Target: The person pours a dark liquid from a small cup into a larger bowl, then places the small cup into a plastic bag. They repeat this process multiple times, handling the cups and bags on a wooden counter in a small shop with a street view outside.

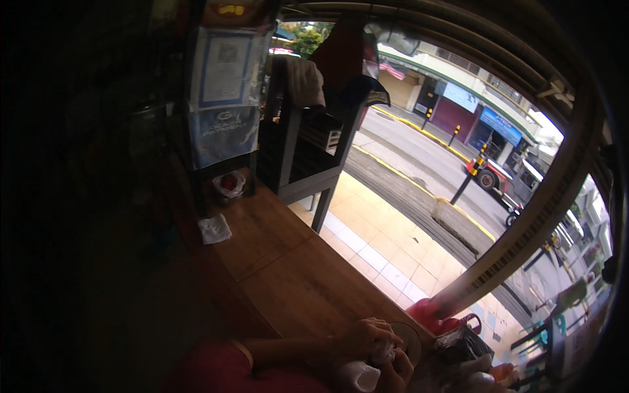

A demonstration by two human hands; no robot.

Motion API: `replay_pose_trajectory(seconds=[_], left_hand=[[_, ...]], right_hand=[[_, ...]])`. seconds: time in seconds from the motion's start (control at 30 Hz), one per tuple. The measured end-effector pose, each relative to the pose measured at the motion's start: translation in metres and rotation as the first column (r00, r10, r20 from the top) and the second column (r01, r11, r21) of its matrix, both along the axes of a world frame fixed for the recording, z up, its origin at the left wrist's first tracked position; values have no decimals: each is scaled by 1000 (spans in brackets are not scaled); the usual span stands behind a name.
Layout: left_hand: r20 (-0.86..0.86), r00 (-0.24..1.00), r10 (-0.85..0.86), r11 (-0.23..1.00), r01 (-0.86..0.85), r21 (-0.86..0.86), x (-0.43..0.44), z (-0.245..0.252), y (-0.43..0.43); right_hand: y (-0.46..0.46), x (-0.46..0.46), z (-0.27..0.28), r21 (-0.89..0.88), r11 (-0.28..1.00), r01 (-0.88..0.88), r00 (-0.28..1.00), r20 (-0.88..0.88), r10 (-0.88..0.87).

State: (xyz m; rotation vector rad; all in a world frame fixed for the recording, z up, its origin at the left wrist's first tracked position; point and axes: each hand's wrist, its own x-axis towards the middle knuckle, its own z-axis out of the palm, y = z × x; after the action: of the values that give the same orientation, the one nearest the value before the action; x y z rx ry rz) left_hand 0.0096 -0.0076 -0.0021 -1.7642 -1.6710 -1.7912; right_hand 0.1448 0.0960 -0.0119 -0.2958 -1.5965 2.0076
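Note:
Low in the view, my left hand (371, 336) reaches in from the left with fingers bent around a small clear plastic bag (383, 351). My right hand (399, 369) pinches the same bag from the lower side, and its wrist runs out of the frame. What the bag holds is too dark to tell. Just below the hands lies a white plastic bundle (362, 377). Behind the fingers shows part of a round dish or lid (412, 339), resting on the brown wooden counter (295, 280).
Farther along the counter are a crumpled white sheet (214, 229) and a bag with red contents (230, 184). A post carries sleeved paper notices (223, 69). A grey wooden stand (309, 186) adjoins the counter. Near my right hand lie a black plastic bag (464, 344) and red objects (427, 314).

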Motion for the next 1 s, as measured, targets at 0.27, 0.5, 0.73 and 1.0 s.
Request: replay_pose_trajectory(seconds=[0.27,0.5,0.73,1.0], left_hand=[[985,143,-97,952,301,50,6,60,-32],[971,211,-113,963,262,55,-9,51,-16],[945,302,-123,976,209,60,-16,35,3],[916,391,-92,972,236,-3,4,51,6]], right_hand=[[4,-8,-23,-210,975,-71,995,-85,54],[-2,-15,0,756,653,45,998,-10,-57],[-28,-16,43,929,283,237,972,-228,-63],[-24,-6,46,818,421,391,909,-273,-315]])
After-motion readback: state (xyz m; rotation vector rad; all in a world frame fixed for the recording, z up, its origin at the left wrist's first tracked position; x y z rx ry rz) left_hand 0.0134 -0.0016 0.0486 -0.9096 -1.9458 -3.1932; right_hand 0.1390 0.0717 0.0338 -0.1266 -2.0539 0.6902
